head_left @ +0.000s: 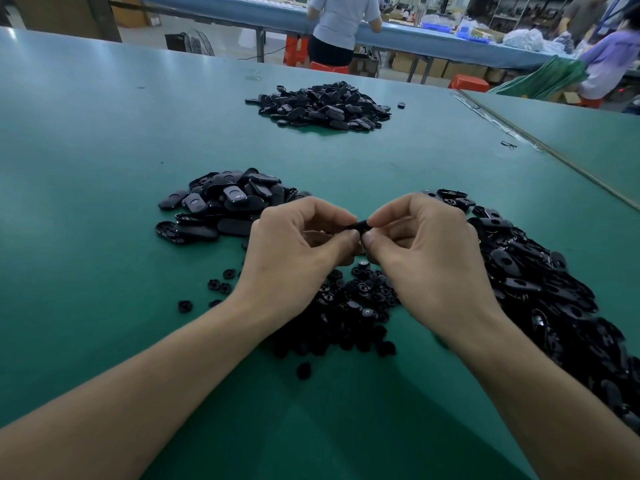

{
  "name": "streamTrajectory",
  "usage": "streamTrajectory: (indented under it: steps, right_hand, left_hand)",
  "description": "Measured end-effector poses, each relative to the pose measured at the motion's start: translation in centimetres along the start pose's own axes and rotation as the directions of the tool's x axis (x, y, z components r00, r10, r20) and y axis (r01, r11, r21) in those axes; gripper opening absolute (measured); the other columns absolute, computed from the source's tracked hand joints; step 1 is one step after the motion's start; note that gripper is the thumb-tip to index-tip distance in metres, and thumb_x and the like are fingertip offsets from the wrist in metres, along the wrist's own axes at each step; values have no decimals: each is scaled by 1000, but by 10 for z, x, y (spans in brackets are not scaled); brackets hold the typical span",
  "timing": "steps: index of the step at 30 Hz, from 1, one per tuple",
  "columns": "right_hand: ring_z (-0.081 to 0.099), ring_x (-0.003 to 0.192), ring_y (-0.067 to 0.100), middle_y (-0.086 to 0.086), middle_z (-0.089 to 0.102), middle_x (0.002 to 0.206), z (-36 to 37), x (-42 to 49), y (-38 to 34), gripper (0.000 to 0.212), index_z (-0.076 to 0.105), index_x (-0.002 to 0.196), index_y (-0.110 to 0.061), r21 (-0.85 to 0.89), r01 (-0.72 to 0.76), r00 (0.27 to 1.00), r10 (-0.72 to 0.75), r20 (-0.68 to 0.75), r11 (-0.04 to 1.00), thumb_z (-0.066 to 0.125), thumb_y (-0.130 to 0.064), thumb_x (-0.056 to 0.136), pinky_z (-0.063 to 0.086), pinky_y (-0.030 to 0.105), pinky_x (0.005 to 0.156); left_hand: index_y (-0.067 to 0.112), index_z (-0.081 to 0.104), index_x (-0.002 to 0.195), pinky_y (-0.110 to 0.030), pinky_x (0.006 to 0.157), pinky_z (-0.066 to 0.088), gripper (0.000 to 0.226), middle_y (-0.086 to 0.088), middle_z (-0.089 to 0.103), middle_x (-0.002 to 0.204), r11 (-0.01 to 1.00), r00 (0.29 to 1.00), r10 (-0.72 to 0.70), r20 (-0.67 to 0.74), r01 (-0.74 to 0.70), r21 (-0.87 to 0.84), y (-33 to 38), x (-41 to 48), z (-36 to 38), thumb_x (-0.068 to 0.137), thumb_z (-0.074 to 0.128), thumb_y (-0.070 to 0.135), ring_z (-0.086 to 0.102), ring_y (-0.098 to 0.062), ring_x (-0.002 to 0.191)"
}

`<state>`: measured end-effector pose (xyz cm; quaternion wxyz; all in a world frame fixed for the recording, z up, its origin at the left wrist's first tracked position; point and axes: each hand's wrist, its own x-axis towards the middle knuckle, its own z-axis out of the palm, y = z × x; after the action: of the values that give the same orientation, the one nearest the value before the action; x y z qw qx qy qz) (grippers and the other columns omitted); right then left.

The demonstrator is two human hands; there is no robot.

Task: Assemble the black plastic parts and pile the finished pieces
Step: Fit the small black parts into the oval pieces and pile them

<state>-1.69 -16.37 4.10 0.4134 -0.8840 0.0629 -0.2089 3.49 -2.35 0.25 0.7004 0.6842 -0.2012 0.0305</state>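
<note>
At a green worktop [104, 168] on a factory floor, a person's left hand [294, 251] and right hand [426, 251] meet above the surface. The thumb and fingers of each curl in to pinch one small black plastic part [360, 225] between them, most of it hidden by the fingertips. Directly beneath the hands lies a heap of small round black pieces [353, 306], with a few strays scattered to its left. A pile of oval black shells [221, 206] sits just beyond the left hand. A longer bank of holed oval pieces [540, 282] runs down the right side, and a third pile [325, 105] lies well apart at the far centre. Beyond, another worker [343, 22] stands at a long blue worktop [450, 39].
</note>
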Motion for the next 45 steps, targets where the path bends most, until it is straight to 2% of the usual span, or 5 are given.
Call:
streamTrajectory:
  steps: [5,21,35,41,45]
  right_hand:
    - [59,61,4,-5,66,71,-6,0,-3,27,49,79,-28,-82,19,998,-13,69,996,69,-11,87,43,12,52]
    - [64,77,16,-6,65,69,-1,-6,-9,30,54,68,-25,-146,23,999,-30,-41,989,76,-15,85,46,22,56]
    - [69,63,9,-3,70,65,-8,-3,-16,26,63,68,-25,-103,66,996,-59,68,992,76,-9,84,58,31,65]
    - [66,73,-1,-14,70,82,-12,7,-3,14,73,96,-29,-101,69,991,-56,124,992,76,-19,86,48,8,68]
    - [72,78,3,-10,76,79,-16,12,5,15,78,99,-21,87,42,973,-61,223,995,74,-11,89,56,21,79]
  left_hand:
    - [18,72,86,-43,76,62,19,-1,76,79,997,998,36,48,-40,71,4,-3,1,81,79,1,75,-21,75]
    - [20,66,89,-36,76,60,22,0,74,80,996,999,12,50,-16,87,5,-2,2,83,77,2,72,-19,76]
    - [28,67,86,-34,69,59,24,6,73,77,988,999,48,-17,-45,144,0,0,0,82,80,8,71,-17,72]
    - [22,66,91,-24,63,58,24,0,75,76,999,1000,-18,24,18,-29,1,1,-1,85,76,2,70,-14,64]
    - [19,68,92,-24,66,58,20,0,76,77,997,998,-28,47,32,-77,0,2,-1,85,77,3,73,-15,70]
